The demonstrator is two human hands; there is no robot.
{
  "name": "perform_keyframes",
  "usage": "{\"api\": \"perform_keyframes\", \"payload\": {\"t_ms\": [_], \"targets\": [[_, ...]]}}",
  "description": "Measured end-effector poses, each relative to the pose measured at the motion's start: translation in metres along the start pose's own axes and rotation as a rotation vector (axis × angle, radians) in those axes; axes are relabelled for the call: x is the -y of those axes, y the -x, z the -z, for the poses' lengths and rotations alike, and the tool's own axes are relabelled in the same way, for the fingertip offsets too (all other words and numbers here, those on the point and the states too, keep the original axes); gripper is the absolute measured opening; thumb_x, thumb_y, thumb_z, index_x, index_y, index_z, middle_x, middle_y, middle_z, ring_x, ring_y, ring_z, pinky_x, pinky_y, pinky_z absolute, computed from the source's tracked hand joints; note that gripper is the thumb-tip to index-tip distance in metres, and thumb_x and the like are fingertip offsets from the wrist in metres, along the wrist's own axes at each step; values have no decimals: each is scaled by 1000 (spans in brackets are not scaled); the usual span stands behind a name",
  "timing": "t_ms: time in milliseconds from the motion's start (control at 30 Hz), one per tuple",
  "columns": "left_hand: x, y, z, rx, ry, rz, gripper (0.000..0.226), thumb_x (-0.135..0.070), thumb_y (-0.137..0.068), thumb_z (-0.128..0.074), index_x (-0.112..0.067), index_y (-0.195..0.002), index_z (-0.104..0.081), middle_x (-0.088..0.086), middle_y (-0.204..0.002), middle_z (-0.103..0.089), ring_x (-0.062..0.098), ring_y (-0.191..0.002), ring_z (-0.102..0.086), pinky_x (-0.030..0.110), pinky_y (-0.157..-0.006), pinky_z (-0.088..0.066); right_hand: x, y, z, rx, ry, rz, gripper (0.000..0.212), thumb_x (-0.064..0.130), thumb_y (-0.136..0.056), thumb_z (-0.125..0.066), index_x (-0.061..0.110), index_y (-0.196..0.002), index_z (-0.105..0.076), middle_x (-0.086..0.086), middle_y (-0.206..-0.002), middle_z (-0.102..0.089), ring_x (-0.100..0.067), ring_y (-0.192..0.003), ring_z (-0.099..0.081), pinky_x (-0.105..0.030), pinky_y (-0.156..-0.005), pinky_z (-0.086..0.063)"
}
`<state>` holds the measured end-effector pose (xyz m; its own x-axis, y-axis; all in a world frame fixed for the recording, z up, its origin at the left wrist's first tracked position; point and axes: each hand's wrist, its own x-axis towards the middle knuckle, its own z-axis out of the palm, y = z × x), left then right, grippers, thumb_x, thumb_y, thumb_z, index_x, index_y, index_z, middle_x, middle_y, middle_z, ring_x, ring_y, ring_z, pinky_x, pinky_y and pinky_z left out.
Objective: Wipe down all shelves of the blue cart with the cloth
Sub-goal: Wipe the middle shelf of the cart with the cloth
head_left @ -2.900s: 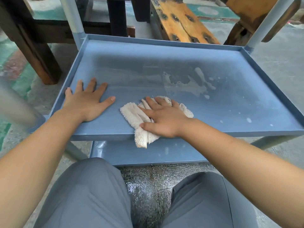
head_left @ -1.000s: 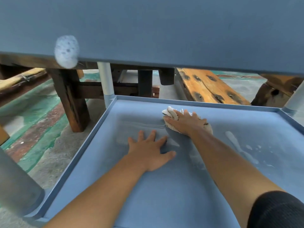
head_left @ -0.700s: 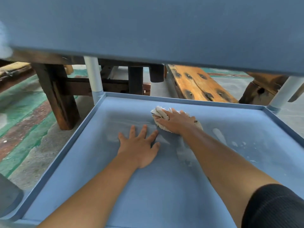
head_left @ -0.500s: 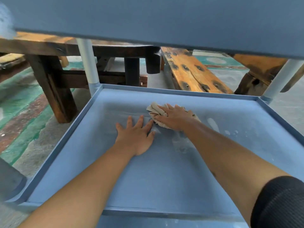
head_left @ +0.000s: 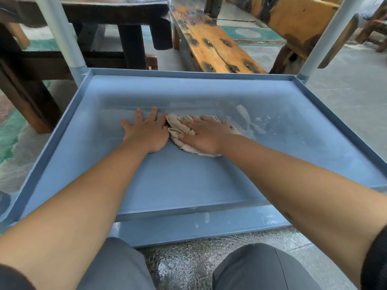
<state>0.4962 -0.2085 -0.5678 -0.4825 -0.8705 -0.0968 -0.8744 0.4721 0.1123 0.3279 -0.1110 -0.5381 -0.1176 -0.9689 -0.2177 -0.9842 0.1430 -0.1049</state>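
A blue cart shelf (head_left: 188,185) with a raised rim fills the middle of the head view. My right hand (head_left: 202,133) presses a crumpled beige cloth (head_left: 178,128) flat on the shelf near its centre. Beside it on the left, my left hand (head_left: 146,130) lies flat on the shelf with fingers spread, touching the cloth's edge. White dusty smears (head_left: 249,122) mark the shelf just right of the cloth. A lower blue shelf (head_left: 188,227) shows under the front rim.
Grey cart posts rise at the back left (head_left: 62,34) and back right (head_left: 322,38) corners. Behind the cart stand a dark wooden table (head_left: 83,28) and an orange wooden bench (head_left: 213,49). My knees in grey trousers (head_left: 261,268) are at the bottom.
The view has tilted down, so the upper shelf's underside is out of frame. My right hand has pulled the cloth nearer along the shelf, against my left hand.
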Motion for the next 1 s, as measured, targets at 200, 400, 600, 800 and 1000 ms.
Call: {"api": "perform_keyframes", "payload": {"t_ms": [200, 400, 600, 800, 1000], "targets": [[0, 0, 0, 11, -9, 0, 56, -46, -95, -13, -45, -150, 0, -10, -163, 8, 34, -147, 9, 75, -104, 0, 2, 38, -9, 34, 13, 94, 83, 90, -72, -4, 55, -147, 2, 19, -163, -13, -20, -150, -12, -57, -115, -18], [0, 1, 2, 24, -3, -6, 55, -46, -95, -12, -46, -149, -1, -11, -163, 7, 34, -147, 8, 75, -105, 0, 8, 85, -14, 46, 10, 118, 83, 90, -72, -10, 55, -147, -2, 14, -162, -20, -25, -149, -16, -55, -113, -28], [0, 1, 2, 33, -21, 3, 57, -46, -93, -11, -45, -150, -2, -10, -163, 5, 33, -148, 6, 74, -104, -1, 22, 136, -14, 74, 6, 124, 96, 94, -64, -20, 51, -149, -12, 12, -161, -23, -24, -149, -18, -51, -113, -32], [0, 2, 3, 35, -10, 4, 59, -48, -91, -11, -46, -149, -3, -11, -163, 5, 33, -148, 6, 74, -105, -2, 25, 167, -15, -34, -13, 179, 71, 67, -76, -55, 47, -142, -39, 4, -143, -54, -26, -136, -45, -46, -98, -48], [0, 2, 3, 24, -22, 2, 58, -49, -91, -10, -46, -149, -3, -11, -163, 4, 33, -148, 5, 74, -106, -3, 30, 190, -30, -156, -9, 193, 66, 52, -68, -43, 42, -132, -52, 4, -127, -65, -25, -124, -57, -46, -90, -49]]}}
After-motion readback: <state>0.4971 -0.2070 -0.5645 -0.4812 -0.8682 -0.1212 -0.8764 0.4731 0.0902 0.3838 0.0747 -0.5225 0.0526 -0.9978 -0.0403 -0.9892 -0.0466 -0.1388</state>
